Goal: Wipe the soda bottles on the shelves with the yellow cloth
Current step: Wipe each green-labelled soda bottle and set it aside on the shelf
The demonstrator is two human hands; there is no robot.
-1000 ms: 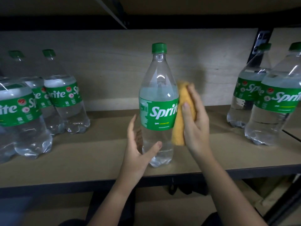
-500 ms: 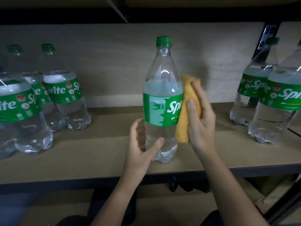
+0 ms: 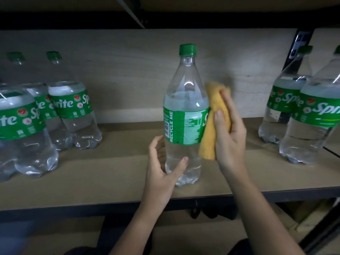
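Bottles (image 3: 184, 115): six on shelf (image 3: 114, 168). Right hand (image 3: 229, 137) grips one yellow cloth (image 3: 211, 126); left hand (image 3: 163, 173) spread.

Dim frontal light; glints on the centre bottle (image 3: 185, 115); soft shadow on the wall behind it; outer bottles to either side blurred, bowed.

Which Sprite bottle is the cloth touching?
The middle bottle, standing alone; the right hand presses the yellow cloth against it. The others stand untouched in side groups.
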